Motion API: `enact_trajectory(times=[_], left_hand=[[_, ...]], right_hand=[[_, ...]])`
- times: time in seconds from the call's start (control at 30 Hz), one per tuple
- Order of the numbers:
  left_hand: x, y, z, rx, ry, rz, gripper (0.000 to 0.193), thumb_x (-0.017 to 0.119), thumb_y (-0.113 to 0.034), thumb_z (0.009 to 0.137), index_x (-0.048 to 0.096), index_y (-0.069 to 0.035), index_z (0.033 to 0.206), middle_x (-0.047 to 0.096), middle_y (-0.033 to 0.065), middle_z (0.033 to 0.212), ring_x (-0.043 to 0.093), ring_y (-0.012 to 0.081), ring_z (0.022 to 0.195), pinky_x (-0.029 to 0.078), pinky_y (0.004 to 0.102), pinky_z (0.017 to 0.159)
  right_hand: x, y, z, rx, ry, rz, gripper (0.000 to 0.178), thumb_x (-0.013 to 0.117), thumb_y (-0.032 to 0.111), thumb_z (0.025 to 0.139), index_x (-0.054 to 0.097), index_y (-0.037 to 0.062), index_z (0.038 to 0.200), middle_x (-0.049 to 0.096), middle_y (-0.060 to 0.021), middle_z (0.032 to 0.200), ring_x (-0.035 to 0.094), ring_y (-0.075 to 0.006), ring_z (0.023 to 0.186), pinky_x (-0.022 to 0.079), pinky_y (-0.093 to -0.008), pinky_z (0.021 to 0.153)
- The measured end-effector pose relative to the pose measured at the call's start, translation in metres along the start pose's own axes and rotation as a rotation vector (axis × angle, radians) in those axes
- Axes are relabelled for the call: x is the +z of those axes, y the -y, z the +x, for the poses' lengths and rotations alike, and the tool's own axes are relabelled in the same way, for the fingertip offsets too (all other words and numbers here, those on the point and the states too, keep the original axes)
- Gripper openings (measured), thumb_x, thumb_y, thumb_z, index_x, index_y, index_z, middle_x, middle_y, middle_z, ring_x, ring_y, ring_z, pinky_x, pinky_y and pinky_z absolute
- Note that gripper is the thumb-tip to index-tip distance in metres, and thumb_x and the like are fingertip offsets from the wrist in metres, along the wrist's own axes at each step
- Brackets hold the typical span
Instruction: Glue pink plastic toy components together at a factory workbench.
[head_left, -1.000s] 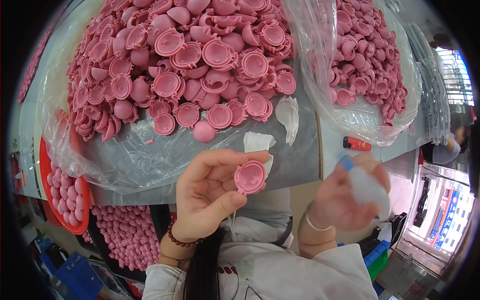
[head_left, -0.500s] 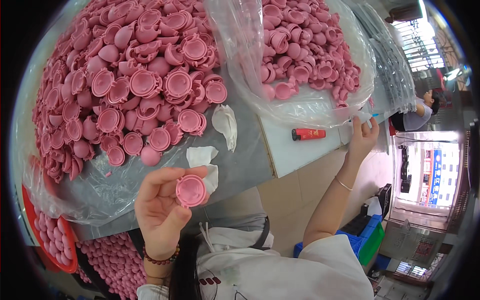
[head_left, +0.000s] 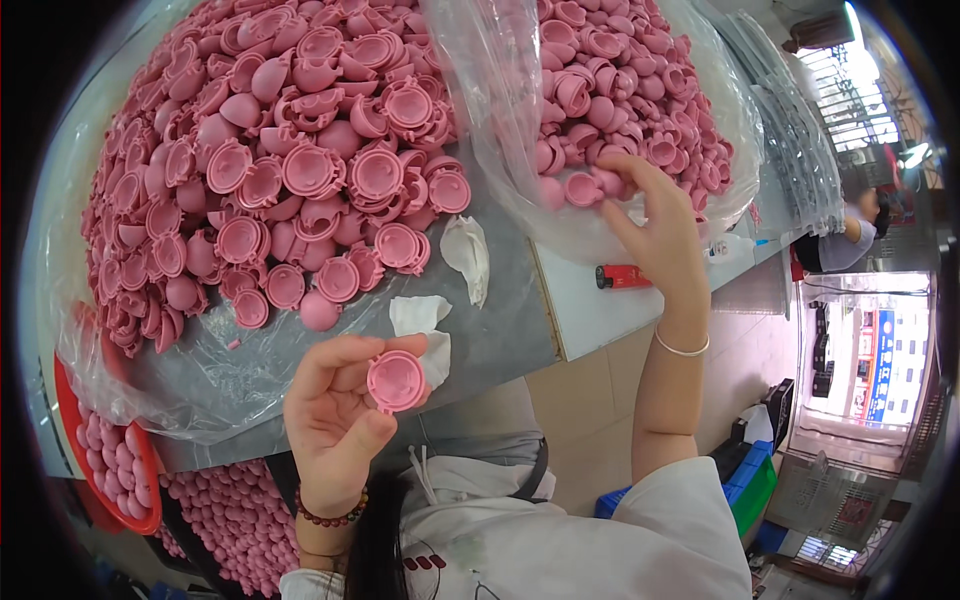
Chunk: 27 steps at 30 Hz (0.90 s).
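Observation:
My left hand is closed on a pink plastic half shell, its round hollow side facing up. Over the right-hand heap my right hand has thumb and fingers apart around another pink half shell at the heap's front edge. I cannot tell whether the fingers touch it. A small white bottle with a blue tip is on the white board, beyond my right wrist.
A large heap of pink shells covers the left of the grey table, on clear plastic sheeting. White cloth scraps lie between the heap and me. A red lighter rests on the white board. A red basket holds pink balls.
My right hand has let go of the white bottle and moved left to the smaller heap of shells. My left hand still holds its half shell.

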<state>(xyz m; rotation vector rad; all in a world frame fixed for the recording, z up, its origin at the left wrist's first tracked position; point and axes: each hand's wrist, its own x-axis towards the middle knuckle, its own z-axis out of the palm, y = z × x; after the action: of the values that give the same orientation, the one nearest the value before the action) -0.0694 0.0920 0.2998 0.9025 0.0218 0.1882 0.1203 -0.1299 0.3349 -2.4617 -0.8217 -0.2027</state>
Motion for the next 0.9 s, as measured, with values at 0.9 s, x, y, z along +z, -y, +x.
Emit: enact_trajectory(times=[0.9], left_hand=[[-0.001,-0.003,0.002,-0.085,0.051,0.084,0.043,0.058,0.008,0.069,0.043,0.007,0.109,0.050,0.0187,0.109,0.052,0.0202,0.098,0.042,0.0304,0.083]], right_hand=[[0.041,0.104,-0.047,-0.299,0.037,0.577,0.036,0.072,0.007,0.053,0.060,-0.0015,0.086,0.056,-0.0101,0.082,0.054,-0.0190,0.070,0.044,-0.0241,0.060]])
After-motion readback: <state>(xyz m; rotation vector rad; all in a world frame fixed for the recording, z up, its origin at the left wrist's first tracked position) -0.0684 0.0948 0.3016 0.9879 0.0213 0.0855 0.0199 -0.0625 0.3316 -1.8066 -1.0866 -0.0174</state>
